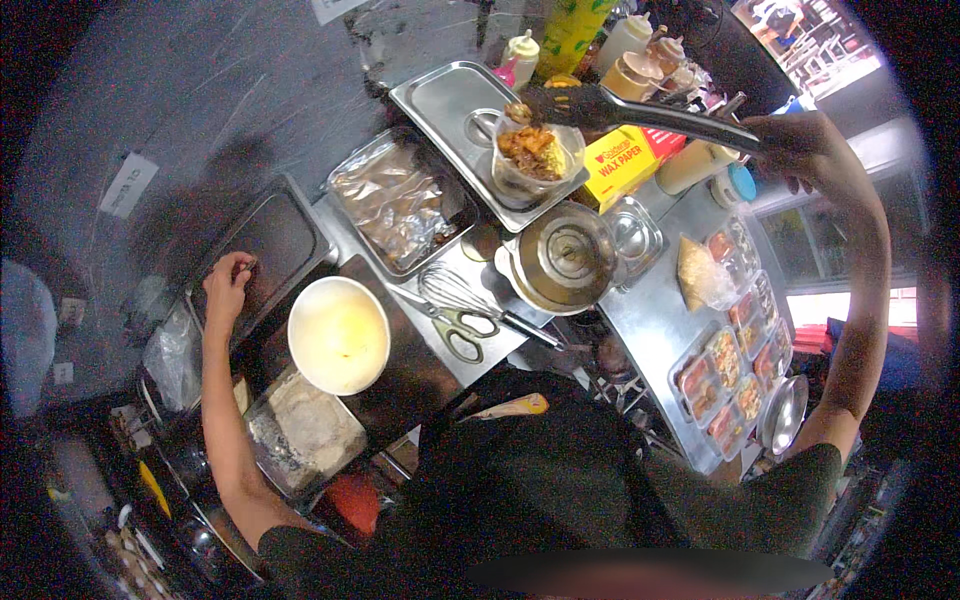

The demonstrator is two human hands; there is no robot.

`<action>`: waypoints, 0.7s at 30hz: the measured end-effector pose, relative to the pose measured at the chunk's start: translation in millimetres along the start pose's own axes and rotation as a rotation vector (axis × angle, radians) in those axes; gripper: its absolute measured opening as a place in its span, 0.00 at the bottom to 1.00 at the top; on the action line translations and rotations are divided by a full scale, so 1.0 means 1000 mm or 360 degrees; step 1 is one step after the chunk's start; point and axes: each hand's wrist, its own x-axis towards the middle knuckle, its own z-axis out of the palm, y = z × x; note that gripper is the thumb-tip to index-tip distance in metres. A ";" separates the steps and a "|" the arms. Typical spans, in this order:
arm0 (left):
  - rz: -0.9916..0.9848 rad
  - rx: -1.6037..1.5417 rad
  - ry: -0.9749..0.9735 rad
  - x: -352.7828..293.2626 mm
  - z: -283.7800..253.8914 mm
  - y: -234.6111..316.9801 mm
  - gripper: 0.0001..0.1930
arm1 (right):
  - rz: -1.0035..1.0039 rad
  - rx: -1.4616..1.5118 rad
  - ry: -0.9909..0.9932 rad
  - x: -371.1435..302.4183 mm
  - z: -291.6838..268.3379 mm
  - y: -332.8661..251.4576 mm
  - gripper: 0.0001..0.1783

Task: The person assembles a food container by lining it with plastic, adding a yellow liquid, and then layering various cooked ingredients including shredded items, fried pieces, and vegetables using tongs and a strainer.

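My right hand [815,155] is raised at the right, closed round the handle of long black tongs [665,118]. Their broad dark end reaches left over a clear plastic container [512,182] filled with browned and yellow food. A browned piece of food [518,112] shows at the tip of the tongs. That container sits on a long steel pan lid [440,95]. At the left, my left hand [230,278] has its fingers drawn together above a dark rectangular pan or lid [275,240]. What the fingertips pinch, if anything, is too small to make out.
Near my left forearm stand a white tub of pale yellow batter [340,335] and a flour tray [305,430]. Scissors [460,330], a whisk [460,290], a lidded pot [565,255] and a foil-lined pan [395,200] fill the middle. Packed food boxes [735,370] lie right.
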 end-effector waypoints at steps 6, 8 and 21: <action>-0.0070 0.0287 0.0201 -0.023 -0.005 0.019 0.14 | -0.0133 -0.0109 -0.0168 0.048 0.017 0.037 0.20; -0.0159 0.0221 0.0196 -0.022 -0.004 0.035 0.14 | -0.0085 -0.0284 -0.0357 0.064 0.024 0.029 0.18; -0.0415 0.0233 0.0740 -0.120 -0.017 0.108 0.11 | -0.0376 -0.0149 -0.0203 0.121 -0.003 0.133 0.18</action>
